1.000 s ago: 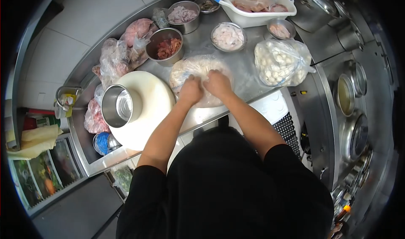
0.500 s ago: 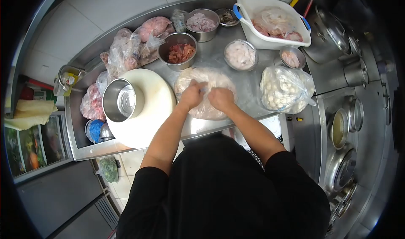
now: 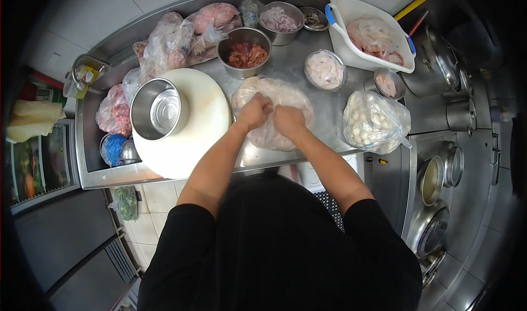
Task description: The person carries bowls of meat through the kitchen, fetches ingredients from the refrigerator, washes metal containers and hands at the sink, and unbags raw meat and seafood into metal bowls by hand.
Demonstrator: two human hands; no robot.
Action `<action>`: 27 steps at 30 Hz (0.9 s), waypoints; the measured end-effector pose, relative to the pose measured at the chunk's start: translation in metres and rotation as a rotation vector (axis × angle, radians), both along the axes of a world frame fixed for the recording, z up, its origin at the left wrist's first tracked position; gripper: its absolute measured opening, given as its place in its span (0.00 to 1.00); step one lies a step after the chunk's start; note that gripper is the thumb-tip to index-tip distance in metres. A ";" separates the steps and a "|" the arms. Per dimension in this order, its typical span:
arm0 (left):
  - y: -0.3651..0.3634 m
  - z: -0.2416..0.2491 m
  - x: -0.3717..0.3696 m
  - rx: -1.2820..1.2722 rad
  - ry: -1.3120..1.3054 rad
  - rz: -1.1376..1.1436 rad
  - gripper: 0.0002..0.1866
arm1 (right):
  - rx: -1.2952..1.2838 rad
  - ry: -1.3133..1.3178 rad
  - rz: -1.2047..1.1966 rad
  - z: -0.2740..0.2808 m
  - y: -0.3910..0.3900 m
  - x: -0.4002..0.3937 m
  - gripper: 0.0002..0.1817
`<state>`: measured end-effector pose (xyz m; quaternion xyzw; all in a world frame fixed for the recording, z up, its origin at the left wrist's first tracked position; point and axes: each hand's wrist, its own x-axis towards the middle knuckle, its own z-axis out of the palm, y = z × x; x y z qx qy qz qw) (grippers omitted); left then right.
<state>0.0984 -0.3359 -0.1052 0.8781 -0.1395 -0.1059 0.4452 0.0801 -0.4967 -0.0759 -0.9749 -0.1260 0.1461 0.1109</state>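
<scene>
A large clear plastic bag with pale pink contents (image 3: 280, 135) lies on the steel counter (image 3: 324, 107) in front of me. Over its middle, my left hand (image 3: 255, 111) is closed with curled fingers, pinching the bag's plastic. Close beside it, my right hand (image 3: 288, 120) is also closed on the bag, knuckles up. The two hands nearly touch. Left of the bag is a round white cutting board (image 3: 203, 113) with an empty steel pot (image 3: 159, 109) on it. Behind the bag stands a steel bowl with reddish meat pieces (image 3: 245, 53).
Bagged meat (image 3: 164, 53) lies at the back left. A bowl of pale pieces (image 3: 325, 70), a white tub (image 3: 340, 44) and a bag of white balls (image 3: 376, 121) stand to the right. Pots (image 3: 433, 179) line the far right.
The camera view has shifted and turned slightly. My hands have drawn closer together over the bag, both still closed on it.
</scene>
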 end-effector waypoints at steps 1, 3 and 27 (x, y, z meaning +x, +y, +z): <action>0.000 0.000 -0.002 -0.004 0.002 0.004 0.06 | -0.003 -0.020 -0.008 0.002 0.001 -0.001 0.13; -0.002 0.001 -0.004 0.023 -0.007 0.053 0.06 | -0.005 0.009 -0.025 0.008 0.000 -0.002 0.13; 0.032 0.069 0.024 0.222 -0.048 -0.213 0.15 | 0.439 -0.265 -0.231 0.003 -0.029 -0.023 0.11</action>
